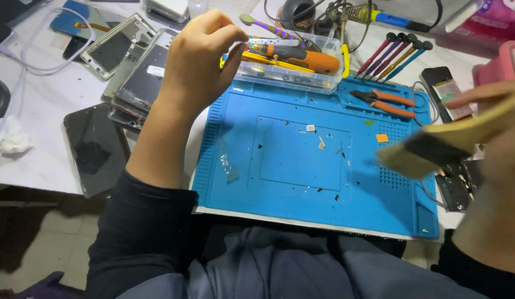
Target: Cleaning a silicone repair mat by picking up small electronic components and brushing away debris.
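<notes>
My left hand (199, 58) reaches over the top left corner of a blue work mat (279, 177), its fingertips closed at the edge of a clear plastic tool box (290, 77) holding an orange-handled tool (302, 57). What it pinches, if anything, is hidden by the fingers. My right hand (498, 160) is close to the camera and blurred at the right edge, gripping a flat paintbrush (429, 149) with a pale wooden handle, black ferrule and tan bristles above the mat's right side.
Small scraps and specks litter the mat. Orange-handled pliers (382, 102) lie at its top right beside a row of screwdrivers (393, 55). Phones, screens and frames (113, 83) are stacked left of the mat. A dark phone part (445, 91) lies at the right.
</notes>
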